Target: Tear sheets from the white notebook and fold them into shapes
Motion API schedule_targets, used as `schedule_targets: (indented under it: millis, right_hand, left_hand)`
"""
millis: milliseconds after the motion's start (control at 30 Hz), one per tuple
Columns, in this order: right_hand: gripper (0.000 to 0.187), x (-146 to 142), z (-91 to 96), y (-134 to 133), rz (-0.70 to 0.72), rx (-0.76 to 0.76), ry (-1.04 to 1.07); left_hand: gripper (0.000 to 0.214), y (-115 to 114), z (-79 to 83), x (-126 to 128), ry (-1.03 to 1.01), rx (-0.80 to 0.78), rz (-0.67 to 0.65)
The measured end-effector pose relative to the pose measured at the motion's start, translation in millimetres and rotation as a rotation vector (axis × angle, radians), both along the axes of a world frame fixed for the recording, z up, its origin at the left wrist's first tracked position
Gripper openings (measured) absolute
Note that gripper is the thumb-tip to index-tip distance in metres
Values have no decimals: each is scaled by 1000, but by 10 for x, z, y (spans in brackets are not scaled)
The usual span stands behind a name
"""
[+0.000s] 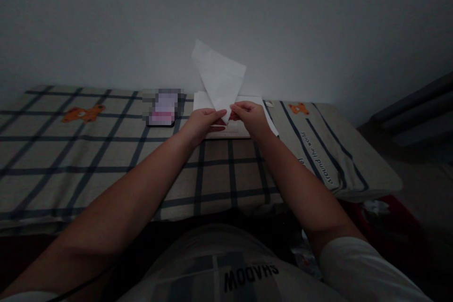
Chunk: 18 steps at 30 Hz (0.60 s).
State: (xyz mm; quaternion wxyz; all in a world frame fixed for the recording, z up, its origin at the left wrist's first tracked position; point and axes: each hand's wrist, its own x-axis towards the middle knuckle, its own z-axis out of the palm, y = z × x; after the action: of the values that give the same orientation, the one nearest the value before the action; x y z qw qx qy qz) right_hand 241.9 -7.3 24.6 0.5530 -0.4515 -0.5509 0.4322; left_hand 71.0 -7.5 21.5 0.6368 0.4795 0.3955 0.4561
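L hand [205,123], thumb & fingers closed on the narrow lower end of a folded white paper [222,75]; R hand [250,114] pinches the same end from the opposite edge, fingertips drawn together. The paper stands btwn the two hands, mostly above & beyond them, tip down, fanning out to a broad top; its long axis runs up from the fingers w/ a slight lean to the L. Neither hand is clearly nearer: L thumb overlaps the tip, R fingertips meet its R edge. Directly below lies a flat pale item [236,129], poss. a book or pad, exact ID unclear, w/ white sheets [201,100] showing around it. Farther L, apart from the L hand, a phone [163,109] rests on the checked cloth [215,170], its screen pixelated. Orange animal prints [85,113] mark the cloth on both sides, lettering [316,156] on the R. Beyond, a plain wall [106,23]. Lower R, past the cloth's edge, a red item [406,226] sits in shadow, details n/a.
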Motion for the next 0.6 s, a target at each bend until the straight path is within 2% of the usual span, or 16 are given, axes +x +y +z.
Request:
schedule_targets:
  millis: [233,500,600]
  right_hand:
    - [30,-10,1,-2,0,50,46]
    - [31,-24,-2,-8,6,42,53]
    - [31,-16,-21,17,26,-8,85]
  left_hand:
    - [43,-30,55,14,-71,16,-14]
    - [45,-30,27,22,4,119,97]
    - [44,-39,23,27,37,127,126]
